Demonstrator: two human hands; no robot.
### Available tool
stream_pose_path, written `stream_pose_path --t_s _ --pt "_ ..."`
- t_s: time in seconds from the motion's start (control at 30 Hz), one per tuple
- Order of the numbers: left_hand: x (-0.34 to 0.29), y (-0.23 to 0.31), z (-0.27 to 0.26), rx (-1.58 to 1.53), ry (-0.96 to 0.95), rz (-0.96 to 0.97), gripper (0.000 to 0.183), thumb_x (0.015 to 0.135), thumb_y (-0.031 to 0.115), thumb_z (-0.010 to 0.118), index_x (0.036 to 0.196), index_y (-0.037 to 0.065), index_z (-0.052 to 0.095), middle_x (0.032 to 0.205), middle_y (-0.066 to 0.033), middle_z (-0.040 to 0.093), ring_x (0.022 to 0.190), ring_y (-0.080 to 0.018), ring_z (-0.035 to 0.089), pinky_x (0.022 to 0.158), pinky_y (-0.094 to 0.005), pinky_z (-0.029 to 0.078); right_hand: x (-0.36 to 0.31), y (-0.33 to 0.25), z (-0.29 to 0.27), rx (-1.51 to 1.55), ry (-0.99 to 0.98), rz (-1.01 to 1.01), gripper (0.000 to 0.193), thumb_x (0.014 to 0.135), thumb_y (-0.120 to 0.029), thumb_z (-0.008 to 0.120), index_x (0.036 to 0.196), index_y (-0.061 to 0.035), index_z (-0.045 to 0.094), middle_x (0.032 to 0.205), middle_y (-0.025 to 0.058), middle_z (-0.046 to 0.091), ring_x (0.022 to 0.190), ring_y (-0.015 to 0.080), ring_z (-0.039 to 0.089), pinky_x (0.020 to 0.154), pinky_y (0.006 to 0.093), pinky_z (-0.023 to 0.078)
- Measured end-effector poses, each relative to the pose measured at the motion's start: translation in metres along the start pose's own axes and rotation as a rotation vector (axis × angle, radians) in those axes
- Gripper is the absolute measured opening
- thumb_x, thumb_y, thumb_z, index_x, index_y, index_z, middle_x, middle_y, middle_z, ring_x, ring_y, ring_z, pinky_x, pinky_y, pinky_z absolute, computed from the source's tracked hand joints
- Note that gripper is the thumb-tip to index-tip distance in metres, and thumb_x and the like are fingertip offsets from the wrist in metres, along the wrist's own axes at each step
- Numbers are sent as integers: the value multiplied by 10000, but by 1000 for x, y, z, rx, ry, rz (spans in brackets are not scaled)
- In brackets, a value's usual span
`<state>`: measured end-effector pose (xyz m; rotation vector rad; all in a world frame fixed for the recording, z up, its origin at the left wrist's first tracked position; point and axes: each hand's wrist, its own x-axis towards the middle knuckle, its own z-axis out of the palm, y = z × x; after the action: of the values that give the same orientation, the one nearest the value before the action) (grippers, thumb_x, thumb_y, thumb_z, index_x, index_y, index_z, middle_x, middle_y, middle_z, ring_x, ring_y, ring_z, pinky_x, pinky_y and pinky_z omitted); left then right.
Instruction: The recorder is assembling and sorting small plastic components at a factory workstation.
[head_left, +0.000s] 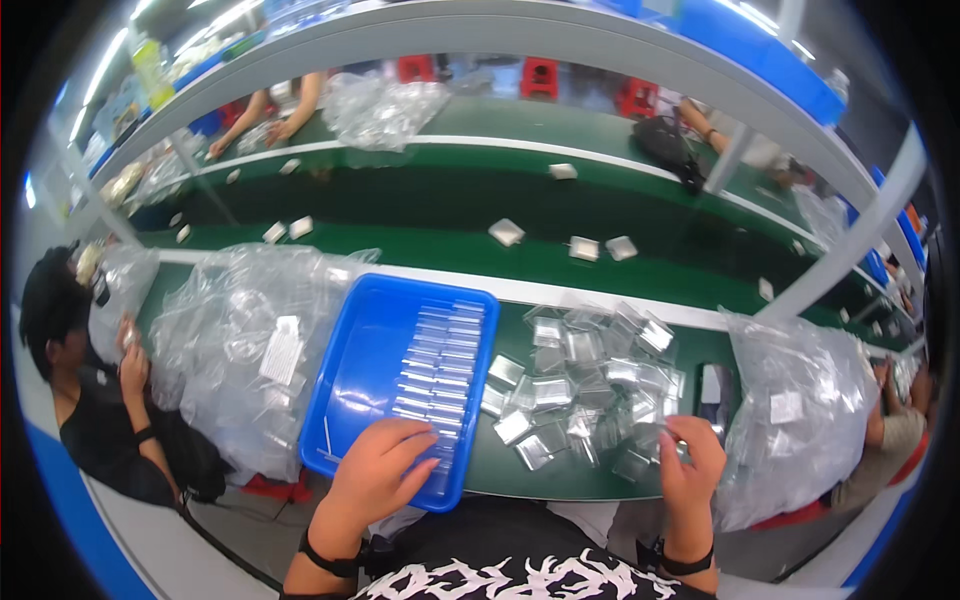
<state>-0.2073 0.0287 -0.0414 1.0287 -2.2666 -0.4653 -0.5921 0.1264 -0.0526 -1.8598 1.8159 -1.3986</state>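
Note:
My left hand rests flat on the near end of a row of clear plastic pieces laid in a blue tray. My right hand pinches a small clear plastic packet at the near right edge of a loose pile of clear packets on the green table. Both wrists wear black bands.
Big clear bags of packets lie left and right of me. A green conveyor belt beyond carries scattered white packets. A seated person works at my left, another at far right, others across the belt.

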Motion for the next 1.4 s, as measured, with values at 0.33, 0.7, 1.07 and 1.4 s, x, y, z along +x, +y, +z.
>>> stream_pose_path --t_s 0.33,0.7,1.07,1.4 --pt "31 29 43 131 -112 78 221 842 125 747 1052 68 709 1110 -76 674 1057 -255 666 1112 -512 416 -41 81 -4 -426 56 -289 416 992 -350 617 1269 -41 590 1416 280 494 1257 467 489 1031 582 396" --pt "74 9 5 254 11 79 164 870 161 722 999 62 701 1067 -74 679 1063 -260 655 1079 -481 444 -53 94 0 -449 78 -227 456 993 -299 594 1362 -38 534 1517 300 362 1373 473 405 1116 551 340" --pt "260 -215 -92 687 -98 -366 333 886 133 609 1205 79 684 1149 -188 688 1101 -386 656 940 -485 533 -51 100 4 -513 233 -252 424 988 -266 599 1325 -12 565 1454 294 446 1321 469 461 1095 556 359" --pt "251 -353 -75 714 -337 -605 473 846 60 602 1310 141 652 1302 -162 659 1250 -364 600 1036 -461 503 -45 84 14 -592 289 -198 390 975 -289 633 1223 12 612 1376 301 501 1207 463 514 1000 552 426"
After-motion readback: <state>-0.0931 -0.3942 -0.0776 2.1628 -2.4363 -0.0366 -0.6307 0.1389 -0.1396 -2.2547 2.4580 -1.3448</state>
